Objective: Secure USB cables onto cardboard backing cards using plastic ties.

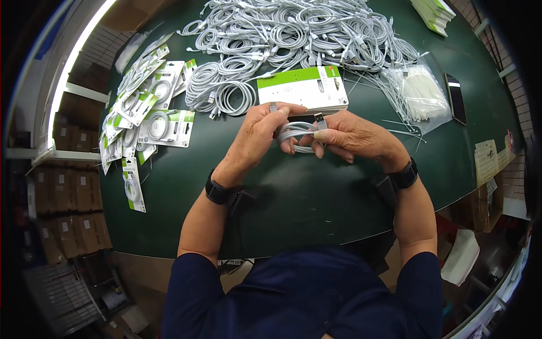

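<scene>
Between my two hands is a coiled white USB cable (294, 130), held just above the green table. My left hand (261, 131) pinches the coil's left side, with one connector poking up by the thumb. On the other side, my right hand (353, 135) grips the coil near the metal USB plug (320, 120), which points away from me. Right behind the hands lies a stack of white and green backing cards (303, 85). A large heap of coiled white cables (293, 34) covers the far part of the table.
Carded cables (161, 127) are piled at the left. At the right lie a clear bag of white cable ties (418, 90), loose ties (389, 101) and a dark phone (455, 99). More green-white cards (433, 16) sit far right. Cardboard boxes (68, 186) stand beyond the left edge.
</scene>
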Demonstrator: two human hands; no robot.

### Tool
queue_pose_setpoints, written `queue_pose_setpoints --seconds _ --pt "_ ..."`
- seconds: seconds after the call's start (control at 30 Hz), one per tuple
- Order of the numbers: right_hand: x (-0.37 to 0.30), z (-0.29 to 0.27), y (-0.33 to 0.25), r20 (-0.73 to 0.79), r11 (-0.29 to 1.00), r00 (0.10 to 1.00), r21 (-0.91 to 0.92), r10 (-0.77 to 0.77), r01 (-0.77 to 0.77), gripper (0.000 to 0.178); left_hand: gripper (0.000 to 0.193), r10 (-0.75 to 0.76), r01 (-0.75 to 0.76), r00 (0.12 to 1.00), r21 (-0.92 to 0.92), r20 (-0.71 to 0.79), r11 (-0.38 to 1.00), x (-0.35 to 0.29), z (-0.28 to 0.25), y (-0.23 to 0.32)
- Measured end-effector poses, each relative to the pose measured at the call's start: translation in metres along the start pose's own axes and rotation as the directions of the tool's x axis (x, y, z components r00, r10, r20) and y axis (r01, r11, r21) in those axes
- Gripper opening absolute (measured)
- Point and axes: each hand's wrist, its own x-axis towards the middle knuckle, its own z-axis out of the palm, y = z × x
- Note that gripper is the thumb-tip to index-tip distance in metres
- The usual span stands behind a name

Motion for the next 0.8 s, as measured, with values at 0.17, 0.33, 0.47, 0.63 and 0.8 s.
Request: queue_pose_setpoints --seconds 0.17,0.33,0.47,0.63,0.8 --pt "0.005 0.012 0.010 0.057 0.998 0.996 -0.035 0.062 -0.060 0.039 0.046 -0.029 0.001 0.991 0.209 0.128 0.978 -0.005 -0.002 0.002" --pt "0.006 0.019 0.005 -0.071 0.986 0.987 0.091 0.143 -0.137 0.034 0.040 -0.024 0.010 0.992 0.117 0.125 0.993 -0.008 -0.002 -0.001" --pt "0.006 0.021 -0.003 -0.080 0.982 0.980 0.062 0.181 -0.177 0.033 0.038 0.071 -0.071 0.997 0.194 0.009 0.978 -0.007 0.007 -0.010" --pt "0.005 0.018 0.003 -0.112 0.996 0.989 0.021 0.092 -0.090 0.029 0.030 0.147 -0.099 0.987 0.460 -0.069 0.882 -0.004 0.012 -0.020" --pt "0.002 0.013 -0.006 -0.163 0.993 0.984 -0.077 0.074 -0.087 0.030 0.023 0.155 -0.157 0.970 0.000 -0.189 0.988 -0.010 0.020 -0.027"
